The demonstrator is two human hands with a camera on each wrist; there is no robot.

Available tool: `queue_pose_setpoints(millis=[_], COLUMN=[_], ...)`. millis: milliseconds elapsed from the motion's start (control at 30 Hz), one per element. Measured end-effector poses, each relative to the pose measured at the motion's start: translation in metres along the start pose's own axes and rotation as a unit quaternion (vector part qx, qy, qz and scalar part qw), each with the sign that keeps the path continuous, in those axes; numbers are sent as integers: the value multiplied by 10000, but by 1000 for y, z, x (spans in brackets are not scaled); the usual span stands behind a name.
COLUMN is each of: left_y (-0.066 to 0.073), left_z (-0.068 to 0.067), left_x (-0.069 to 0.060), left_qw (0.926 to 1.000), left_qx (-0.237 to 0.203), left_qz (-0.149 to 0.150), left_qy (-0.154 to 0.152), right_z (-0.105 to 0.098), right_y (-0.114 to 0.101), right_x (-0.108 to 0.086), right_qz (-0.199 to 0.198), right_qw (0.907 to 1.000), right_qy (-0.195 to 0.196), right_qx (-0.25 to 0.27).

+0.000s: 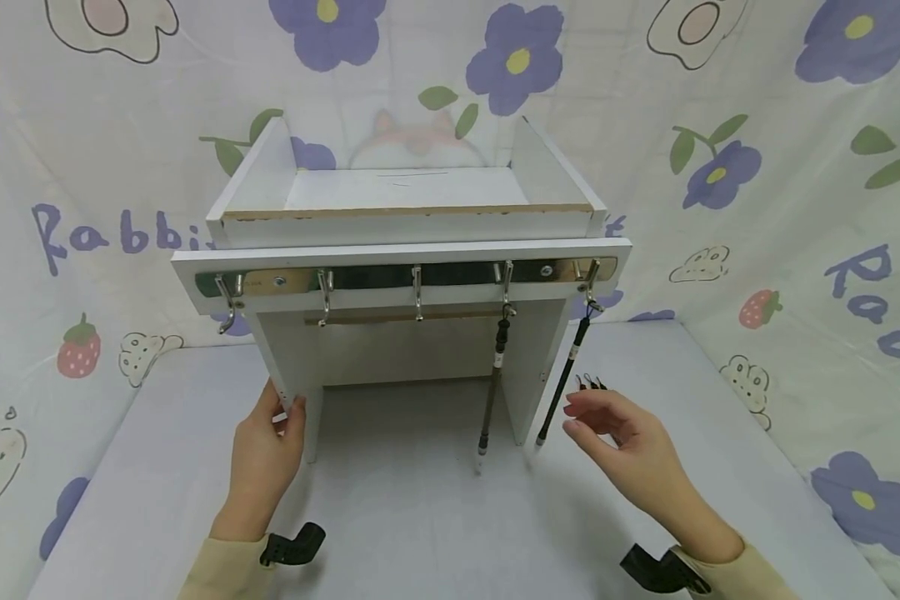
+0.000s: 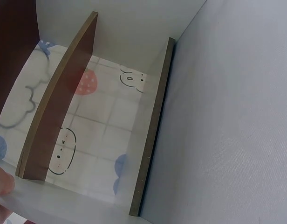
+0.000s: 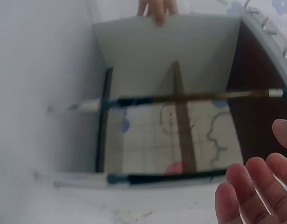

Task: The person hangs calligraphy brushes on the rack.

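A white shelf unit (image 1: 420,227) carries a metal hook rail (image 1: 450,274) along its front. My left hand (image 1: 258,462) (image 2: 3,184) (image 3: 157,8) grips the front edge of the left side panel (image 1: 288,358), thumb on the inner side. From the two rightmost hooks hang two dark brushes (image 1: 492,379) (image 1: 564,379), tips downward; in the right wrist view both brushes (image 3: 208,96) (image 3: 181,177) cross the picture, blurred. Just right of the outer brush, my right hand (image 1: 637,454) (image 3: 260,191) is held in the air, fingers slightly bent and apart, holding nothing.
Behind my right fingers, several small dark loops (image 1: 591,382) show on the table (image 1: 435,517), their lower parts hidden. Three more hooks, including the middle one (image 1: 417,293), bear nothing. A patterned cloth (image 1: 810,250) hangs behind and around the table.
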State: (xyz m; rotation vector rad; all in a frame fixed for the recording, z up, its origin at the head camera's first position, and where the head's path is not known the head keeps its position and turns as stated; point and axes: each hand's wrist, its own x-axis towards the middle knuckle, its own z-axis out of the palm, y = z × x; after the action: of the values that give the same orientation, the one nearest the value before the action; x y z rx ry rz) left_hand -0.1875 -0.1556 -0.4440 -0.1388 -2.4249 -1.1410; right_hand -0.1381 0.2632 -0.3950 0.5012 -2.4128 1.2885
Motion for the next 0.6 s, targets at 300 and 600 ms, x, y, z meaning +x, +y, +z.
queue_pose_setpoints(millis=[300,600], left_y=[-3,-4], left_z=[1,1], left_x=[0,0], left_qw=[10000,10000], left_qx=[8,9], left_qz=[-1,41], left_qy=[-1,48], right_z=[-10,-15], right_y=[31,70], right_x=[-14,-26], right_qz=[558,928], right_qw=[9977,9945], right_qy=[107,193], right_qx=[-358,-435])
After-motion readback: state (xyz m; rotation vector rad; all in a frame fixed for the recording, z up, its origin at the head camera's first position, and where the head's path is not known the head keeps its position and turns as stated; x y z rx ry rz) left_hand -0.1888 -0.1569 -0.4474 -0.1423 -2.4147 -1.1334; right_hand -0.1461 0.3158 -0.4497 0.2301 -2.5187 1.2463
